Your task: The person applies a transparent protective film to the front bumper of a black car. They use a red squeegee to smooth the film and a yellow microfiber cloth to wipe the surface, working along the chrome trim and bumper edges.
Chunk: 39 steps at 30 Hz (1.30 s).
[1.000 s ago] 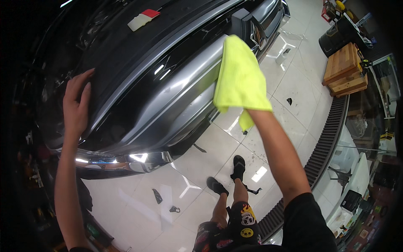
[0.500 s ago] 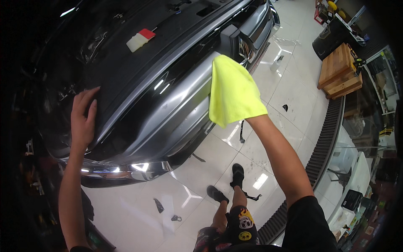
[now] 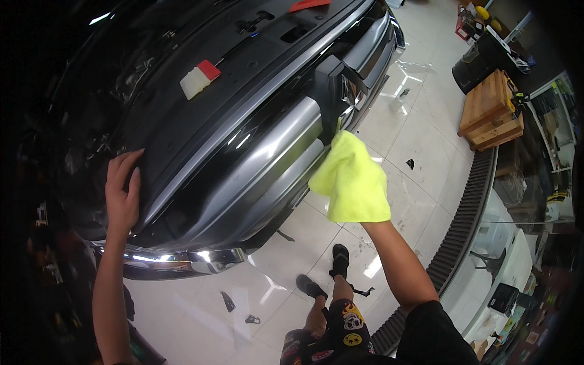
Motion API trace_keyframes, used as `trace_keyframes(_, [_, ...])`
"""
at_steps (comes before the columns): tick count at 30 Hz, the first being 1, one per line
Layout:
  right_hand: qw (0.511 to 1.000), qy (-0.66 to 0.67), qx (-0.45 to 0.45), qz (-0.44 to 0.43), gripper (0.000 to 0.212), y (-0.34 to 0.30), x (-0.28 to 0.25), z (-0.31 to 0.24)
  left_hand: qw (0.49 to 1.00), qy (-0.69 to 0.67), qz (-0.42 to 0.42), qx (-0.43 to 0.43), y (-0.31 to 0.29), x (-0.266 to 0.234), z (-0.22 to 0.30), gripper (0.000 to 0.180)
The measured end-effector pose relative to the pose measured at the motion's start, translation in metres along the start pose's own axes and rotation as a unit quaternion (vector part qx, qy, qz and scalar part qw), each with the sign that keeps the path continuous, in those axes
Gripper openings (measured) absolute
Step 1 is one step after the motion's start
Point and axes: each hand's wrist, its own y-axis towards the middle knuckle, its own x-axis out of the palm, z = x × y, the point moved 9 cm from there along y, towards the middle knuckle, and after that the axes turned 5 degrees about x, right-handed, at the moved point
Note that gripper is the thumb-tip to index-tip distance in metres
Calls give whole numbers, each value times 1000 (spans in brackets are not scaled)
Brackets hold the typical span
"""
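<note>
A car front with a silver grille bar (image 3: 267, 161) lies before me, dark trim around it. My left hand (image 3: 123, 191) rests on the black panel (image 3: 167, 143) above the grille, fingers stretched and thumb apart, holding nothing. A bright yellow microfiber cloth (image 3: 356, 182) is draped over my right hand, whose fingers it hides; only the right forearm (image 3: 401, 261) shows below it. The cloth's upper edge is by the dark middle section of the grille (image 3: 328, 88); whether it touches cannot be made out. A red-and-white scraper-like piece (image 3: 199, 80) lies on the black panel.
Another red piece (image 3: 309, 5) lies farther along the panel. Small black parts (image 3: 228, 301) are scattered on the glossy tiled floor (image 3: 304, 234) near my feet. To the right stand a wooden box (image 3: 486, 109), a black bin (image 3: 477, 64) and a ribbed dark strip (image 3: 465, 213).
My right hand has drawn the cloth off the silver bar, down and slightly right, uncovering the bar's end. My left hand stays on the panel. The view has shifted slightly.
</note>
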Motion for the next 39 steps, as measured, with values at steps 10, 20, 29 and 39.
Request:
trace_keyframes(10, [925,-265,-271,-5,24,55,30,-87,1000,19,-21,-2,8,8,-6,35])
trace_keyframes(20, [964,-162,-190,-87,39,32,6,-50,999,35,-32,-14,3,11,-15,35])
trace_keyframes(29, [920,-292,-259,-32,52,39,49,18,999,21,-38,-9,15,15,-12,36])
trace_keyframes(39, [939,-191,-257,-128,57,-71,146,-17,1000,17,-13,-19,21,1,4,36])
